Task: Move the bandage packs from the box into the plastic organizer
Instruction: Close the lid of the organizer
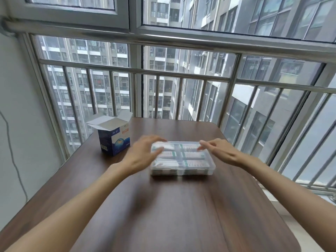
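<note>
Single head-worn wide view, forward and down over the table (163, 206), windows beyond.

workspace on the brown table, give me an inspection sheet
surface: dark brown wooden table, rounded corners
job's things: clear plastic organizer, lid on, bandage packs inside; blue-and-white cardboard box, flaps open, contents hidden
clutter: nothing seen
grippers: left hand and right hand at the organizer's ends, fingers extended, blurred
cables: thin dark cable on the left wall
surroundings: metal window railing, apartment towers outside
</note>
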Demonstrator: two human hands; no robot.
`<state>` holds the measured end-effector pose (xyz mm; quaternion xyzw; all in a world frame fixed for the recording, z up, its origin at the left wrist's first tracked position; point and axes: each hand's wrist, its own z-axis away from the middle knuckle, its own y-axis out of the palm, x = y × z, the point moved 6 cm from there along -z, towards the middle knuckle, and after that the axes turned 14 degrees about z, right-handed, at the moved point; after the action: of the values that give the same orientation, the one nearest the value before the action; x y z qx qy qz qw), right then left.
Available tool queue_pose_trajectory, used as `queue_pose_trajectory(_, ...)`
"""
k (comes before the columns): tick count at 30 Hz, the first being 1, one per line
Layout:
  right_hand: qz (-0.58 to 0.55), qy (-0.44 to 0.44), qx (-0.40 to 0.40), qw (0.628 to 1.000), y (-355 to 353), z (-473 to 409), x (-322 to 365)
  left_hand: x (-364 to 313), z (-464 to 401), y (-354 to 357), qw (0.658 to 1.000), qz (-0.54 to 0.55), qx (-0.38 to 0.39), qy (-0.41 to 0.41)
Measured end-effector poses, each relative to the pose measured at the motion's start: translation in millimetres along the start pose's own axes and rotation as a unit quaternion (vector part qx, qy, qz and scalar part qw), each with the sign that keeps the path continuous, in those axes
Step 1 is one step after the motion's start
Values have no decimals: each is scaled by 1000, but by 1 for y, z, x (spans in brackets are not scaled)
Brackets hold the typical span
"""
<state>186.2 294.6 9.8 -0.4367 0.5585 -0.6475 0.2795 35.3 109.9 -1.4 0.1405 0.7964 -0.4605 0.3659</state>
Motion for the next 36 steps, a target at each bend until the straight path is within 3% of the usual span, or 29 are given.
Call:
queue_pose_trajectory(2,-16,10,-26,999,-5,-16,7,2,9,-48,981,28,-193,19)
queue_pose_trajectory(4,-27,-3,-25,999,-2,-43,25,12,22,-97,935,19,-354,-3)
queue_pose_trajectory(7,-73,-39,-4,997,16,-92,71,52,25,-153,875,24,-469,-117)
queue_pose_trajectory(9,-139,-53,7,989,30,-123,107,95,22,-164,839,99,-478,-240)
queue_pose_trajectory(11,-226,-44,33,972,43,-150,142,129,18,-153,802,218,-443,-337)
queue_pose_trajectory(14,-352,-18,136,926,70,-178,196,145,9,-126,748,387,-384,-379)
queue_pose_trajectory(16,-394,25,158,905,86,-188,216,143,4,-114,714,442,-371,-396)
queue_pose_trajectory(19,-377,67,161,910,96,-185,218,125,4,-107,705,461,-363,-398)
queue_pose_trajectory(22,-326,62,208,920,80,-164,211,101,4,-116,717,435,-333,-430)
queue_pose_trajectory(25,-376,65,210,900,41,-140,195,68,-18,-133,743,420,-300,-425)
queue_pose_trajectory(30,-423,142,167,879,-55,-99,114,-22,-91,-128,806,408,-153,-400)
queue_pose_trajectory(33,-386,183,94,899,-111,-72,57,-78,-133,-91,843,395,-14,-365)
queue_pose_trajectory(36,-307,219,-45,925,-164,-42,9,-128,-161,-46,847,413,83,-325)
